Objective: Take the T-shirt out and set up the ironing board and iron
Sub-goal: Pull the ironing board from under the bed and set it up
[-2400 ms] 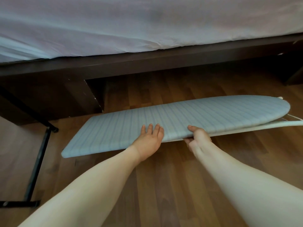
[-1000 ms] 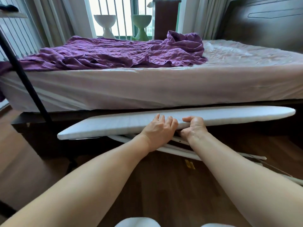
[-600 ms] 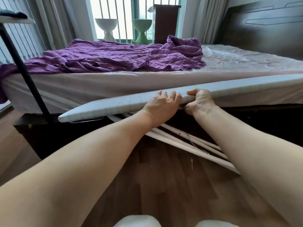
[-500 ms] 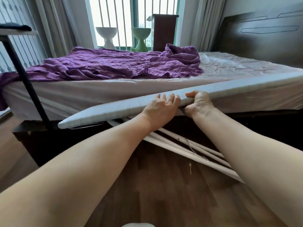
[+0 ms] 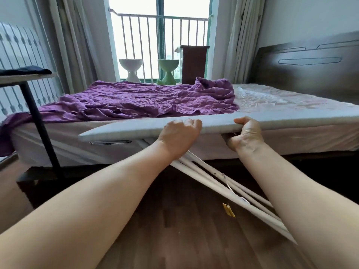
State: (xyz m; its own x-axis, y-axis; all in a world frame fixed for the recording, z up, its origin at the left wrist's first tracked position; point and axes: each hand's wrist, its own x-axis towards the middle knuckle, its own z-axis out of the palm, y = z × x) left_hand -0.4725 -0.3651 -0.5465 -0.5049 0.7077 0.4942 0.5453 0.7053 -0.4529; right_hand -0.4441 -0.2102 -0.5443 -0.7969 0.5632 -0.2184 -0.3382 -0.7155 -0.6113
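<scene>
Item: ironing board (image 5: 272, 121), pale grey cover, being held level at mattress height alongside the bed (image 5: 281, 101). Left hand (image 5: 178, 133) is curling over the near edge, fingers on top of the cover; right hand (image 5: 245, 133) is gripping the same edge, thumb on top and fingers tucked beneath, possibly at a catch, though that part is hidden. White legs (image 5: 223, 189) are slanting down to the right toward the wooden floor (image 5: 174, 230), only partly spread; by judgement the board is being unfolded and is not yet standing on its own. No iron is showing anywhere; a dark folded cloth (image 5: 25, 71) is lying on the side surface (image 5: 27, 77) at left, and whether it is the T-shirt cannot be told. Remaining, by judgement: locking the legs, fetching iron and shirt. Clearances: the board's far edge is running just beside the mattress and purple sheet (image 5: 136, 101); the black surface leg (image 5: 40, 131) is standing near the board's blunt end; open floor is lying toward the person.
</scene>
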